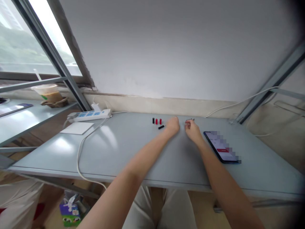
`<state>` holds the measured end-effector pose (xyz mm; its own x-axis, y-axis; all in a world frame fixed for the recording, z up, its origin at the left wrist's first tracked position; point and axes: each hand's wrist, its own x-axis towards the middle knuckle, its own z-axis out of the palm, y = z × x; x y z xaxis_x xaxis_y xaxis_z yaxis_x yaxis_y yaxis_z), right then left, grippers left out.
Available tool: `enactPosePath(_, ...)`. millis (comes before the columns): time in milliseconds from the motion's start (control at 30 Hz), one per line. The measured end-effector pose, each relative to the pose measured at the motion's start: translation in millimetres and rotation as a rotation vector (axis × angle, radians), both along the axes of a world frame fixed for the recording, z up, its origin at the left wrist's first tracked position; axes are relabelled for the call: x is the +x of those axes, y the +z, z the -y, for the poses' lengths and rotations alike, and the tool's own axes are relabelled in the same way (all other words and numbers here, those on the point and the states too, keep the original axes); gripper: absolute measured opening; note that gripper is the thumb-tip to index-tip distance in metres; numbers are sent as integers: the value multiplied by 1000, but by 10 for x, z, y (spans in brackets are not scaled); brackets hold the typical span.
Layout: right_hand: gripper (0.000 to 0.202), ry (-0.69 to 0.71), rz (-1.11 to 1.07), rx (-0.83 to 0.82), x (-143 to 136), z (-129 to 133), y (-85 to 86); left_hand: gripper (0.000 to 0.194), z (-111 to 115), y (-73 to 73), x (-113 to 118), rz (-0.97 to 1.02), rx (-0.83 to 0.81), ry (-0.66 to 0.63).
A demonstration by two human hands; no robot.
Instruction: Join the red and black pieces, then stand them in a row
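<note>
Toward the back of the grey table [133,149], my left hand [172,126] is closed with its fingers curled away from view; what they hold, if anything, is hidden. Left of it stand a small black cylinder [153,120] and two small red cylinders, one in the middle [156,121] and one at the right [160,121]. Another black cylinder [161,127] lies on its side in front of them. My right hand [192,129] has its fingertips pinched together beside a row of small dark pieces [190,120], too small to name. Whatever sits in the pinch cannot be made out.
A phone [222,148] lies right of my right forearm. At the back left are a white power strip [91,115] and a flat white square [77,128], with a white cable [79,152] running over the front edge. A drink cup [49,93] stands on the neighbouring table.
</note>
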<state>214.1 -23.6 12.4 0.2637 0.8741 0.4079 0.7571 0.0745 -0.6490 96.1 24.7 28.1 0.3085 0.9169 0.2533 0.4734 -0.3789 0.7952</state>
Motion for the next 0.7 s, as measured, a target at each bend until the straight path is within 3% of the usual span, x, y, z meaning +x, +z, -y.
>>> enactPosePath(100, 19, 80, -161, 71, -27, 4, 20, 12, 114, 106, -201, -153, 40, 63)
enactPosePath(300, 39, 310, -391, 112, -211, 59, 47, 12, 236, 183, -726, 237, -210, -37)
enactPosePath(433, 46, 410, -435, 50, -345, 76, 3, 11, 331, 59, -905, 410, -262, -70)
enactPosePath(567, 47, 431, -460, 20, -400, 72, -48, 9, 431, -120, -913, 432, -288, -124)
enactPosePath(700, 46, 433, -460, 38, -375, 47, -87, 10, 461, -141, -911, 485, -287, -132)
